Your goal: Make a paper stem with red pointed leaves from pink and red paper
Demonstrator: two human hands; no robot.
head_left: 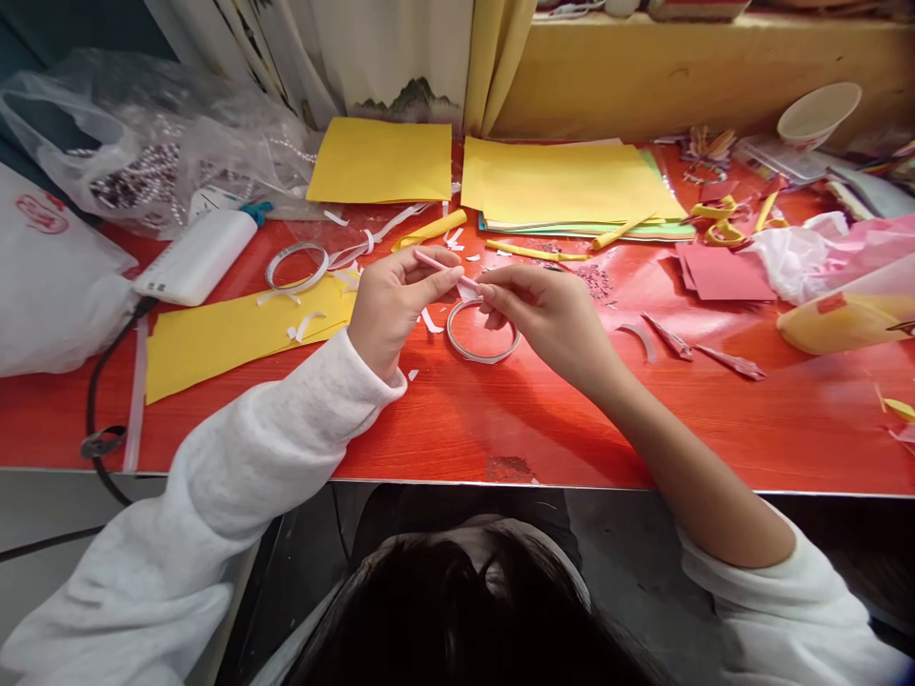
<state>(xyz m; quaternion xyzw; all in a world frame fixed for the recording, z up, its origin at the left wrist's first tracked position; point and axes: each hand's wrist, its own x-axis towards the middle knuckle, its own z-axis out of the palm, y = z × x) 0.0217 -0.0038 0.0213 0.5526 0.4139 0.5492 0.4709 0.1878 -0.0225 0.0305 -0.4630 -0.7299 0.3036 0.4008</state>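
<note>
Between my two hands is a thin pink rolled paper stick [433,261], held above the red table. My left hand [400,295] pinches it along its middle, with one end sticking out past the fingers. My right hand [547,310] grips the other end between thumb and fingertips. Just below, a roll of clear tape [450,333] lies on the table, partly behind my right fingers. Small white paper scraps [431,322] are scattered near my left hand. Right of my right hand lie two pink twisted paper pieces [668,336].
Yellow paper sheets [386,162] and a second yellow stack [564,181] lie at the back. Yellow strips [207,343], another tape roll [318,272] and a white power bank [200,252] are at left. Pink paper squares [725,272] and a paper cup [815,114] stand at right.
</note>
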